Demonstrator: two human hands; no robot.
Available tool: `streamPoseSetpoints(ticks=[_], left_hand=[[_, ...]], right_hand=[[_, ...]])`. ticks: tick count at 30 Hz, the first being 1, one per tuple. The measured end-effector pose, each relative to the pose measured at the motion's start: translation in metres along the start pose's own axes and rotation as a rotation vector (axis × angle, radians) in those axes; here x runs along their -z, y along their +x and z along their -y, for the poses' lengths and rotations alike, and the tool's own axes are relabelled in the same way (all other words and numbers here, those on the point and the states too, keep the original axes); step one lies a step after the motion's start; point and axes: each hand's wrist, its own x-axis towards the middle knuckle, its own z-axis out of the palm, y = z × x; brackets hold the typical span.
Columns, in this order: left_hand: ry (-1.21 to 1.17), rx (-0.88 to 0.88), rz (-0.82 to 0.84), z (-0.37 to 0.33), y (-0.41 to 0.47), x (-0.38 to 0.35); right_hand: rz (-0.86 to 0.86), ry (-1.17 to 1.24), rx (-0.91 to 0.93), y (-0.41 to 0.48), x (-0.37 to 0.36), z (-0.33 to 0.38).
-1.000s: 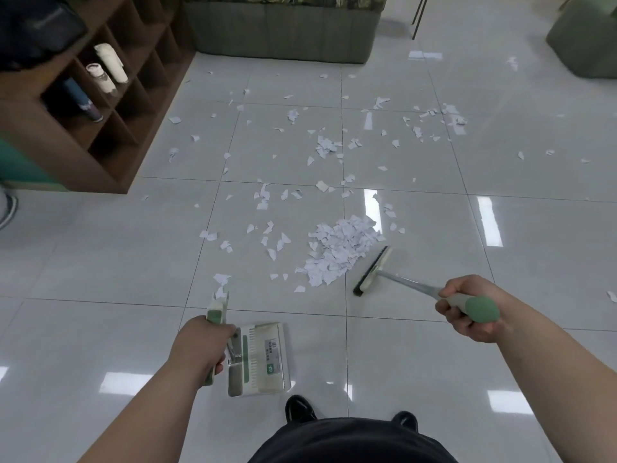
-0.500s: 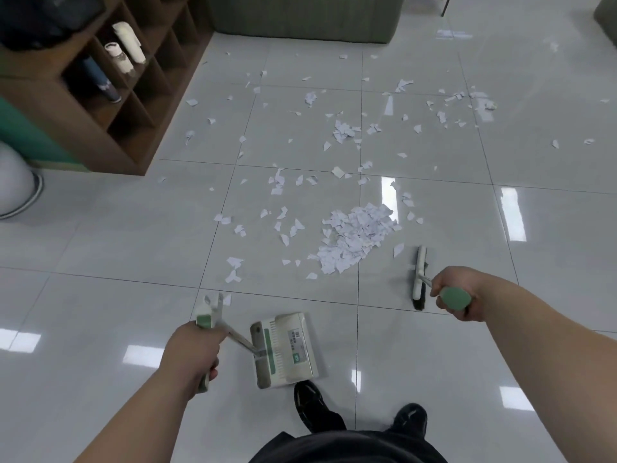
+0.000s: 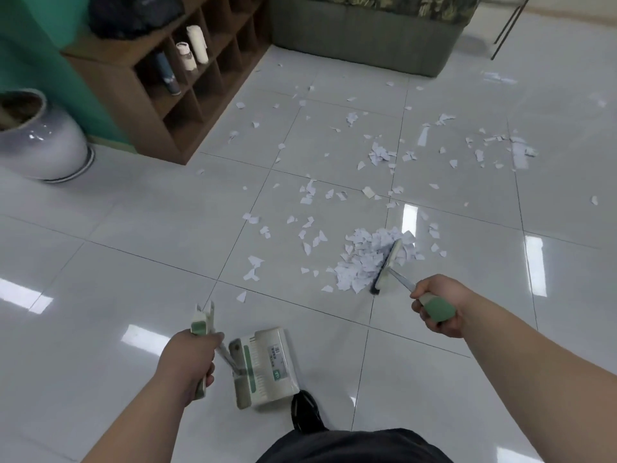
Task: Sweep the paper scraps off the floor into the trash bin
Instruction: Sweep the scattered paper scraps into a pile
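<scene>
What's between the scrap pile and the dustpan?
Nothing visible blocks: only bare tile and a few loose scraps lie between the pile and the dustpan. The broom sits at the pile's right side. No trash bin in view.

Right hand (image 3: 437, 307) grips the green handle of a broom (image 3: 389, 267), whose head stands in a heap of paper scraps (image 3: 362, 259) ahead of that hand. Left hand (image 3: 190, 362) grips the handle of a dustpan (image 3: 263, 365) resting on the tiled floor (image 3: 133, 245) just beside it.

Broom (image 3: 387, 266) on scrap pile (image 3: 362, 259), dustpan (image 3: 267, 365) nearer left, shelf (image 3: 160, 91) far left
</scene>
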Motion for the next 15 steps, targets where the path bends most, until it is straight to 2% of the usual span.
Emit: streamPoseSetpoints(ticks=[7,15], left_hand=[[-0.016,0.01,-0.054,0.016,-0.008,0.011],[-0.067,0.116,-0.141,0.037,-0.018,0.027]], right_hand=[[0.062,-0.269,0.028,-0.045,-0.079,-0.011],[0.337,-0.387,0.041,-0.046,-0.122,0.003]])
